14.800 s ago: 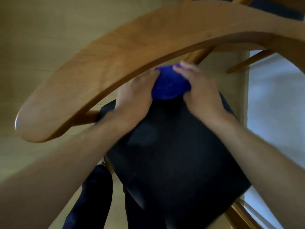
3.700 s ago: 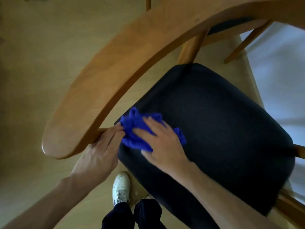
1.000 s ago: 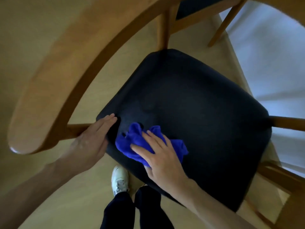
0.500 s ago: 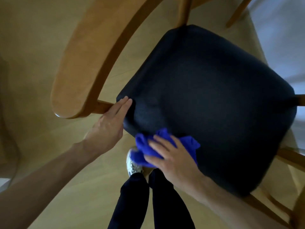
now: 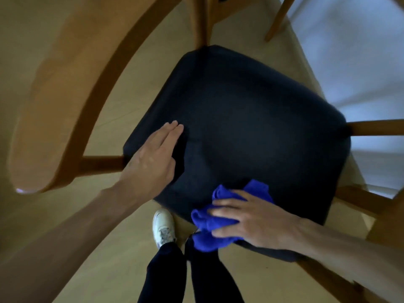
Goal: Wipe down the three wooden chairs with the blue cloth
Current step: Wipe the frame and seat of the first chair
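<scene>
A wooden chair with a curved back rail (image 5: 54,101) and a dark padded seat (image 5: 251,119) fills the view from above. The crumpled blue cloth (image 5: 209,224) lies on the seat's near edge, partly hanging over it. My right hand (image 5: 251,217) presses on the cloth with fingers spread and nearly straight. My left hand (image 5: 153,158) rests flat on the seat's left part, fingers together and extended.
A wooden chair leg (image 5: 277,18) and another upright (image 5: 199,18) stand beyond the seat. A pale surface (image 5: 360,51) lies at the right. My dark trouser legs (image 5: 175,274) and a white shoe (image 5: 164,228) are on the light wooden floor (image 5: 87,248) just below the seat.
My right hand has slid the cloth rightward along the seat's near edge. My left hand moved from the seat's left corner onto the seat top, lying flat.
</scene>
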Action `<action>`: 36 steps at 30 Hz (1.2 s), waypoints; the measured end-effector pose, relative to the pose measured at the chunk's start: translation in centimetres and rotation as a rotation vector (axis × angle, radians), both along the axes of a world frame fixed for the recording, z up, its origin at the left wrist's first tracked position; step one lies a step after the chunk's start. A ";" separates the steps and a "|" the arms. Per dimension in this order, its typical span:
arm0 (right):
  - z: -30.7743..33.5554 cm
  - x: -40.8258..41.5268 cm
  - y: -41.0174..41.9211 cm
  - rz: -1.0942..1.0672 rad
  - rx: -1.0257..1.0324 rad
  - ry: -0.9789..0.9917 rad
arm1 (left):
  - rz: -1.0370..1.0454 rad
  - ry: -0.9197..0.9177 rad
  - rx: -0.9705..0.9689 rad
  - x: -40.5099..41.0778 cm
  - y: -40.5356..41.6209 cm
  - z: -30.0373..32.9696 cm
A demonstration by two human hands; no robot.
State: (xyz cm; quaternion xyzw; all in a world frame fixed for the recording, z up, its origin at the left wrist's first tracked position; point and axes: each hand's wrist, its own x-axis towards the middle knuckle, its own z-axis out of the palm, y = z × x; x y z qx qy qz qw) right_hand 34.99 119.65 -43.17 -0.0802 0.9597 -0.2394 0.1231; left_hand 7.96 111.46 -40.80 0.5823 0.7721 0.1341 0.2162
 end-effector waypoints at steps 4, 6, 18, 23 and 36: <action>-0.5 -2.8 12.6 -0.415 0.009 0.167 | -0.064 0.013 0.033 0.8 3.3 -0.5; -0.7 -5.4 21.2 -0.854 0.108 0.195 | -0.055 -0.012 0.052 1.1 4.7 -1.0; -0.1 -2.9 -0.6 -0.752 -0.117 0.057 | 0.005 -0.001 -0.070 -0.5 6.7 -1.2; 0.5 -4.7 7.4 -0.940 -0.123 0.210 | -0.010 0.000 -0.057 -0.4 5.5 -1.3; 0.2 -1.9 -9.4 -0.727 -0.165 0.014 | -0.154 0.047 -0.133 -0.6 1.3 -1.3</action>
